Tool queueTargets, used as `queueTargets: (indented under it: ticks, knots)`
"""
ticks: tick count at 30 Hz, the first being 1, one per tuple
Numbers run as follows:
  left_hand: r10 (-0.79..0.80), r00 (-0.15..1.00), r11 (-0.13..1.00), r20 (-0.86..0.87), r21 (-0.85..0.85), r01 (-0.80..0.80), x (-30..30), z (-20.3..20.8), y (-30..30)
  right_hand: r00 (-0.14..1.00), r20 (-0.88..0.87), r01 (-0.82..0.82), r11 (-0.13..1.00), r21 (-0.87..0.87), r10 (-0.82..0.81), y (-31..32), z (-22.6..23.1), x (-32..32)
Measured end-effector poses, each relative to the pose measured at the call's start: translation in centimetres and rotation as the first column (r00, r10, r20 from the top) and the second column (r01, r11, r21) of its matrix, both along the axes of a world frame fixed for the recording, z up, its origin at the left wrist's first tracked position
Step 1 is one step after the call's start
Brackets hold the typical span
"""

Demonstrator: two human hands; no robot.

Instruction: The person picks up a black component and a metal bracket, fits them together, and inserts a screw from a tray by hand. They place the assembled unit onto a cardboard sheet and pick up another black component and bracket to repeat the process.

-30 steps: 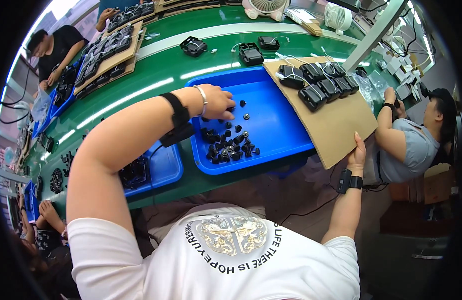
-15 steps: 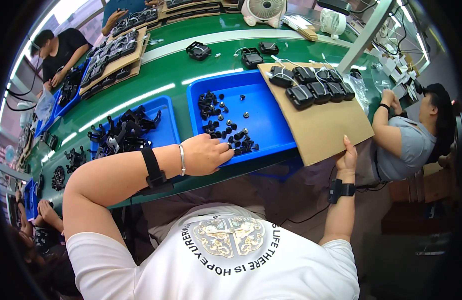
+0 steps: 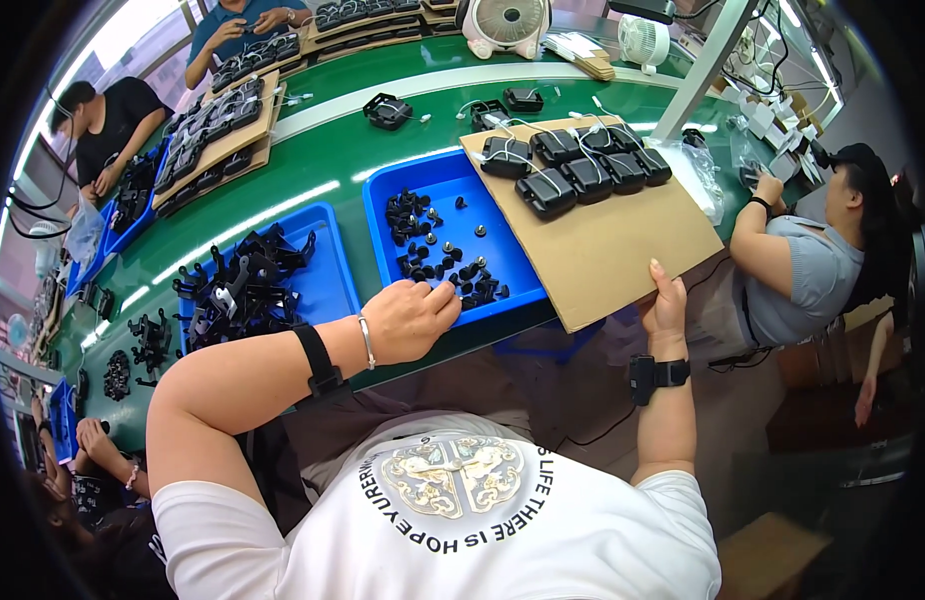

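Note:
My left hand [image 3: 413,318] is closed at the near rim of a blue tray [image 3: 379,215]. Its fingers are curled, and what they hold, if anything, is hidden. Inside that tray lie several black thumb screws [image 3: 451,262], some with metal threads showing. My right hand [image 3: 667,305] grips the near right edge of a cardboard sheet [image 3: 623,250], thumb on top. Two rows of black box-shaped devices [image 3: 587,178] with white cables rest on the sheet's far half. The sheet tilts over the tray's right side and covers part of it.
Left of my tray, another blue tray [image 3: 328,265] holds a heap of black brackets [image 3: 245,285]. More black devices [image 3: 388,111] lie on the green table [image 3: 333,150]. A fan [image 3: 508,22] stands at the back. A metal post [image 3: 705,70] and a seated co-worker [image 3: 808,250] are at right.
The cardboard sheet and my right hand have shifted left, so the sheet covers more of the screw tray. My left hand stays at the tray's near rim, its fingers curled more tightly.

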State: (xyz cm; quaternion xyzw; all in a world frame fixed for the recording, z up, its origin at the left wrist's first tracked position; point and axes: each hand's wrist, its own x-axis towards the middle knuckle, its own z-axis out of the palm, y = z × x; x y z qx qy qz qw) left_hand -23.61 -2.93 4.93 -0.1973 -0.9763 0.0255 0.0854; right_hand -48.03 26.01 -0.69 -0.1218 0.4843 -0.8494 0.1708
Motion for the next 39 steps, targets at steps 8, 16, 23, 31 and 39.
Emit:
queueTargets:
  ticks: [8, 16, 23, 31, 39]
  knots:
    - [0.025, 0.997, 0.999, -0.074, 0.036, -0.022, -0.7, 0.4, 3.0, 0.999, -0.022, -0.040, 0.990, 0.135, 0.043, -0.5, 0.9, 0.3]
    - [0.081, 0.991, 0.997, -0.108, 0.014, -0.080, -1.7, 0.2, 5.2, 0.985, -0.034, -0.165, 0.975, 0.151, 0.172, 1.0, -0.2, -1.2]
    - [0.158, 0.982, 0.987, -0.103, 0.059, -0.152, -1.6, -0.3, 6.5, 0.996, 0.008, -0.093, 0.995, 0.022, 0.092, 0.0, 0.0, -0.5]
    - [0.159, 0.977, 0.987, -0.139, 0.043, -0.155, -1.7, -0.9, 7.0, 1.000, 0.015, -0.004, 1.000, -0.005, 0.004, -0.1, -0.1, -1.3]
    - [0.202, 0.972, 0.979, -0.119, 0.067, -0.195, -1.4, 0.1, 7.3, 1.000, 0.014, 0.023, 0.986, 0.167, -0.026, 1.4, 0.3, -1.7]
